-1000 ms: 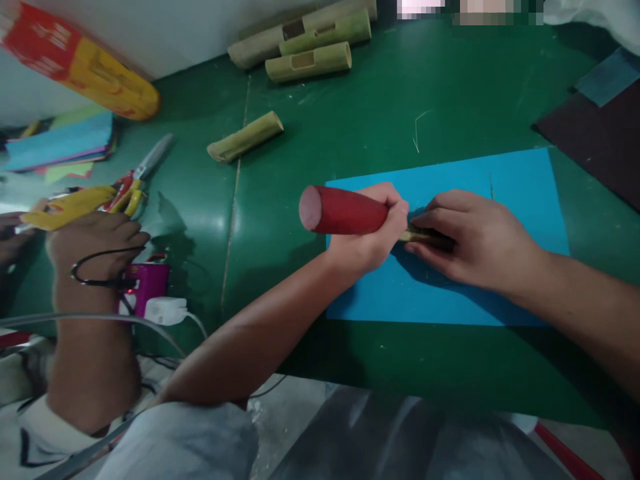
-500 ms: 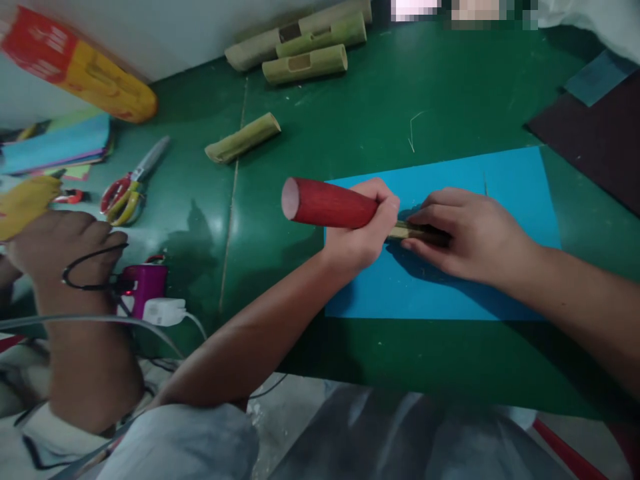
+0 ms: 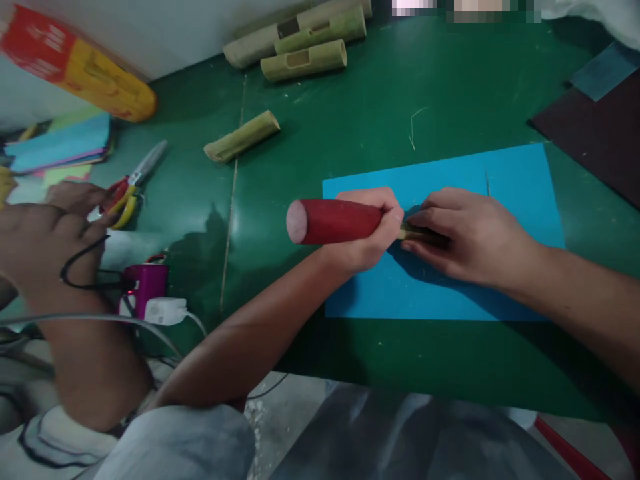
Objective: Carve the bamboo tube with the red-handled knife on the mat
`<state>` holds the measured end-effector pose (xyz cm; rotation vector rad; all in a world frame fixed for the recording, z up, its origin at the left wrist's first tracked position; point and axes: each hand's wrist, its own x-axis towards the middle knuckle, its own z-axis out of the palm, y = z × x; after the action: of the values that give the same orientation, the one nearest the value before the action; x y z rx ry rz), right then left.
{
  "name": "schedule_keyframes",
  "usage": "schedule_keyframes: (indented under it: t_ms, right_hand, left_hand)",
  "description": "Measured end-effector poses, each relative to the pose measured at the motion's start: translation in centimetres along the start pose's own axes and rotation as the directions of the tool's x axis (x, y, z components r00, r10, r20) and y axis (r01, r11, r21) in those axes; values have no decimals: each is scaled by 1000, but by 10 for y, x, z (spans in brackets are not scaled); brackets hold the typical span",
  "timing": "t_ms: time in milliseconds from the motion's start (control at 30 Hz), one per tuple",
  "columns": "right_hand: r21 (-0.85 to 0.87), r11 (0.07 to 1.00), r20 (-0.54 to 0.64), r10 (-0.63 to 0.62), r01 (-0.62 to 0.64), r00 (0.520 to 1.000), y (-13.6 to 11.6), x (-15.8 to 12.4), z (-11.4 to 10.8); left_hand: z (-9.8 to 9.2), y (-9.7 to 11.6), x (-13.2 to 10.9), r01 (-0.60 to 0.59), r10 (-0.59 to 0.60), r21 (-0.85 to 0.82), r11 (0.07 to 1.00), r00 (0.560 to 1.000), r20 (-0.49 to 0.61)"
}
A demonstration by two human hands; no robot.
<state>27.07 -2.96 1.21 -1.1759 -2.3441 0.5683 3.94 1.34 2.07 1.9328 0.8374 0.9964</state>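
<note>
My left hand (image 3: 376, 248) is wrapped round the thick red handle (image 3: 340, 221) of a tool, its pale butt end pointing left. The tool's working end is hidden behind my fingers, close to a narrow piece of bamboo (image 3: 413, 233). Thumb and fingers of my right hand (image 3: 473, 230) pinch that bamboo from both sides and cover much of it. Both hands are over a sheet of blue paper (image 3: 450, 300), with a thin dark mark near its upper edge.
A loose bamboo tube (image 3: 243, 138) lies on the green table (image 3: 310, 133); several cut tubes (image 3: 305, 61) lie behind. At left, a co-worker's hand (image 3: 77, 197) touches scissors (image 3: 145, 163), near a purple adapter (image 3: 153, 287) with cables. A dark sheet (image 3: 595, 127) lies right.
My left hand and the red handle have dipped slightly and shifted right, the handle now more level. My right hand stays put. A co-worker's hand has come to the scissors; the yellow object has moved left.
</note>
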Motion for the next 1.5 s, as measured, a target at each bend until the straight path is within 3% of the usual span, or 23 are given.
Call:
schedule_keyframes:
  t_ms: [100,233,300,567,800,1033,1233,1400,1500]
  right_hand:
    - [39,999,18,16,-17,1000,-2,2,-3]
    - [36,999,13,34,-34,999,-2,3,-5]
    - [37,999,6,34,-34,999,-2,3,-5]
    - [25,999,13,28,-28,1000,1,3,-3]
    - [-5,999,34,39,-39,999,-1,2,-3]
    - [17,999,17,49,-50,999,-5,1,-3]
    - [20,998,-5,60,-60,998,-3,2,-3]
    - [26,998,-11,50,-50,999,-1,3,-1]
    - [24,998,-3,64,-64,998,-2,4,-2]
  left_hand:
    - [4,0,2,21,-19,-67,998,1000,23]
    - [13,-6,2,5,-23,-104,995,985,-173]
    - [16,-8,2,1,-20,-97,995,982,-190]
    - [12,-4,2,19,-23,-28,999,991,-133]
    - [1,0,4,70,-70,45,997,998,-9]
    - [2,8,6,73,-60,-124,990,993,101]
    - [12,1,6,89,-110,-178,980,987,-115]
    - [15,-1,6,137,-159,-165,977,980,-124]
    - [14,-2,5,99,-118,-160,982,986,-116]
